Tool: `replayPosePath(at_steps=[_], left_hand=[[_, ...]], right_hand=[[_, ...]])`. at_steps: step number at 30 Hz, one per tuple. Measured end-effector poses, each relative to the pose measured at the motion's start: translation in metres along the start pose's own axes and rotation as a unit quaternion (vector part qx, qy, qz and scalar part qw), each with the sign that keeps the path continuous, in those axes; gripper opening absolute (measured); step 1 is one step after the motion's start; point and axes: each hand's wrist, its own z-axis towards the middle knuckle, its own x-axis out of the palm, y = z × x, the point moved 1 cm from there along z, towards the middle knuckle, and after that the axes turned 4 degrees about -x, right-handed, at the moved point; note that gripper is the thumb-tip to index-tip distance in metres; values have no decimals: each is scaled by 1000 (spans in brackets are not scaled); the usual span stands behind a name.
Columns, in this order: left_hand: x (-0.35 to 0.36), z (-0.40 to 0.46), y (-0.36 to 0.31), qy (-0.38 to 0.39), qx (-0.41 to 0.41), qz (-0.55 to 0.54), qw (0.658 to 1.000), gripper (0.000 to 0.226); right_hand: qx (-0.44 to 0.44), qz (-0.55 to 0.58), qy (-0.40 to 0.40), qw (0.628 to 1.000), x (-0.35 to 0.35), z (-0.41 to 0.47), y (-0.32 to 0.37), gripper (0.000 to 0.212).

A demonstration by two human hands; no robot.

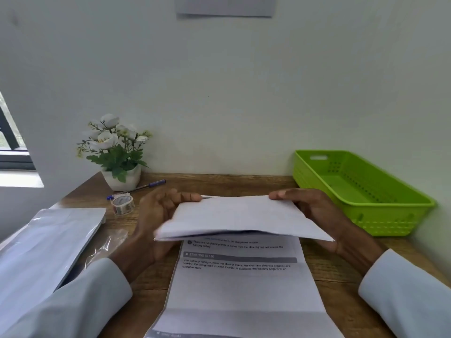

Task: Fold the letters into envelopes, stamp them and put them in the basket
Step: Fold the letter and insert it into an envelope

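White letter (240, 242) top folded, hands (156, 215) pinching corners

Light: daylight is coming in from the window (12, 142) on your left, leaving the scene soft and even | Shadows: faint ones are lying under the folded letter (244, 218) | Blur: your left hand (156, 215) is smearing | Distortion: edges are bowing, wide-angle

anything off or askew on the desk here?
Nothing stands out. Both hands, left and right, are folding the printed white letter; the green plastic basket sits level, and the blue pen and stamp roll lie undisturbed.
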Motion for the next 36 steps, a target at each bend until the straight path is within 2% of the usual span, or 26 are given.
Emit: replayPosePath(at_steps=[3, 7, 9, 11, 13, 16, 20, 25, 28, 36], left_hand=[[6, -4, -3, 33, -107, 31, 993, 28], [15, -8, -1, 14, -41, 180, 983, 46], [21, -12, 1, 13, -28, 205, 978, 46], [24, -11, 3, 15, -21, 225, 974, 41], [26, -11, 5, 18, -18, 244, 969, 34], [30, -13, 6, 31, -12, 246, 969, 24], [33, -17, 6, 31, 5, 244, 969, 26], [32, -14, 5, 5, 10, 229, 973, 17], [29, -14, 0, 3, 15, 212, 977, 24], [17, -7, -11, -20, 15, 137, 990, 21]], right_hand=[[-43, -83, -34, 995, 0, -1, -4, 10], [-120, -248, -24, 961, 6, -3, -5, 26], [-159, -351, -25, 922, 11, -1, -7, 26], [-201, -464, -44, 861, 18, -1, -5, 21], [-218, -500, -27, 838, 28, -2, -2, 22], [-202, -485, 39, 850, 46, -3, -2, 20], [-195, -454, 83, 865, 56, -2, -7, 8], [-133, -410, 88, 898, 40, -1, 1, 10], [-105, -382, 78, 915, 27, -2, 10, 8], [-93, -308, 11, 947, -4, -4, 26, 5]])
